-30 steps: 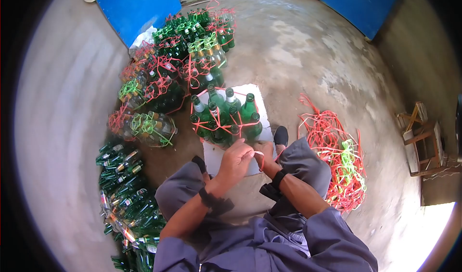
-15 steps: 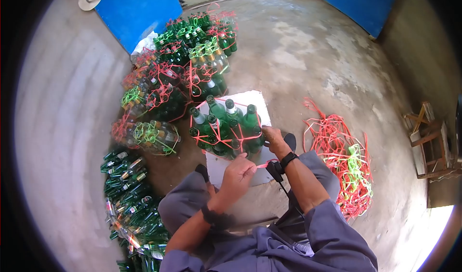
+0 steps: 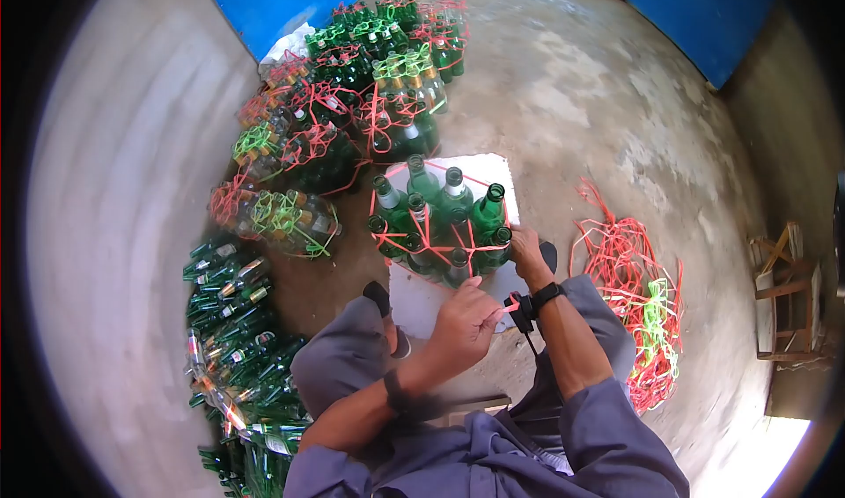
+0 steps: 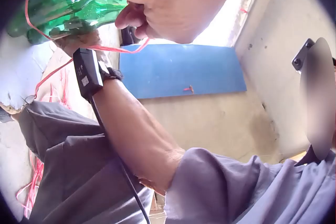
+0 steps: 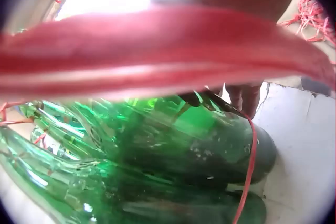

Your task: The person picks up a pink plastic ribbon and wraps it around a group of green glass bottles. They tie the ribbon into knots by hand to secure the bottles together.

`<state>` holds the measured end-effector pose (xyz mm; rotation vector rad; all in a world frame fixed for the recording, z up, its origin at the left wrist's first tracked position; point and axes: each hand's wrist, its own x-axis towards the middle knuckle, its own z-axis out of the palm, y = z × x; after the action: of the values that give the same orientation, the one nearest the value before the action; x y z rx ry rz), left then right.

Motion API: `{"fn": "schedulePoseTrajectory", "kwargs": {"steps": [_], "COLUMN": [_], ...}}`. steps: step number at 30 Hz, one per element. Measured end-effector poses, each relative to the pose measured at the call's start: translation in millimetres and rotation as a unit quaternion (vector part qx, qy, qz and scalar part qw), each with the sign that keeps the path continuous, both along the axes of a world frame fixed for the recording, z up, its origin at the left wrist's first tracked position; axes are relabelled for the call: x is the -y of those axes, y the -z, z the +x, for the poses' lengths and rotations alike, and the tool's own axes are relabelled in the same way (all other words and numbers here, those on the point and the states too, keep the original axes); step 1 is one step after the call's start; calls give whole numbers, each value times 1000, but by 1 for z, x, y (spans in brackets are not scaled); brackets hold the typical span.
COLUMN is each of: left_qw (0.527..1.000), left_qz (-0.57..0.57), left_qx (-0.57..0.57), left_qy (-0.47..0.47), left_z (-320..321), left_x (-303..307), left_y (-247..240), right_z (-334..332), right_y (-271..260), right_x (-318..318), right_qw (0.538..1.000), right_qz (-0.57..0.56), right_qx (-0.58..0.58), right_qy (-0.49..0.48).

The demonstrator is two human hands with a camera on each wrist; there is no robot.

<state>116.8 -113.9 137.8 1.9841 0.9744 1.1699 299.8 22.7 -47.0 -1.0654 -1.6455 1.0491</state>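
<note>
A group of green glass bottles [image 3: 422,185] stands upright on a white board [image 3: 409,300], with red plastic strap [image 3: 471,256] crossing among the necks. My left hand [image 3: 462,322] is in front of the bottles, pinching a length of red strap [image 4: 139,47] that stretches toward the right wrist's camera. Low at the right side of the group, my right hand [image 3: 528,251] reaches in close to the bottles. In the right wrist view its fingers [image 5: 248,98] hang beside a bottle base [image 5: 257,148], where a strap runs down from them; their grip is partly hidden. Another strap blurs across the lens.
Strapped bottle bundles [image 3: 317,154] crowd the floor at the far left. Loose green bottles [image 3: 242,348] lie piled nearer on the left. At right is a heap of red and green strap [image 3: 629,304], with a wooden stool [image 3: 783,304] by the wall. My knees flank the board.
The right hand has moved from beside the left hand to the right side of the bottle group. The left hand keeps its pinch on the strap in front. The head view has shifted slightly.
</note>
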Motion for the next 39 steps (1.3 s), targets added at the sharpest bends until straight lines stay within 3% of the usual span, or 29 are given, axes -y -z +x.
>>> {"fn": "schedulePoseTrajectory", "kwargs": {"steps": [2,5,6,7,9,10,11,13,16,22,25,32,35,37,39], "left_qw": [1000,999,998,996,996,996,995,995,993,978,972,978,977,957,954], "left_qz": [9,41,57,73,81,85,88,94,82,130,182,154,190,215,196], "left_qx": [3,-7,-23,-39,-36,-39,-37,-42,-82,-160,-144,-122,-79,-185,-206], "left_qy": [-3,-7,4,13,9,8,8,12,17,35,29,72,47,-61,-95], "left_z": [0,3,5,6,9,10,10,10,10,6,8,2,-7,-12,-13], "left_x": [3,8,10,11,12,13,14,12,14,12,11,16,-2,-21,-40], "left_y": [-2,-2,-2,-2,-7,-9,-8,3,18,29,26,-1,-26,-46,-43], "right_z": [-2,2,0,2,4,6,5,-2,-16,-27,-35,-31,-29,-38,-39], "right_y": [-4,-28,-57,-82,-126,-140,-150,-162,-162,-152,-149,-149,-152,-175,-178], "right_x": [20,47,56,64,76,84,87,95,91,80,83,84,82,88,88], "right_qw": [977,859,860,862,889,899,901,875,885,875,867,845,849,841,837], "right_qz": [-171,-405,-424,-421,-441,-428,-425,-440,-418,-410,-403,-410,-398,-401,-409], "right_qx": [-48,-108,-75,-70,-31,-69,-67,-201,-197,-253,-291,-342,-343,-349,-347], "right_qy": [120,293,274,274,120,58,59,-26,-64,-47,-18,43,64,104,108]}}
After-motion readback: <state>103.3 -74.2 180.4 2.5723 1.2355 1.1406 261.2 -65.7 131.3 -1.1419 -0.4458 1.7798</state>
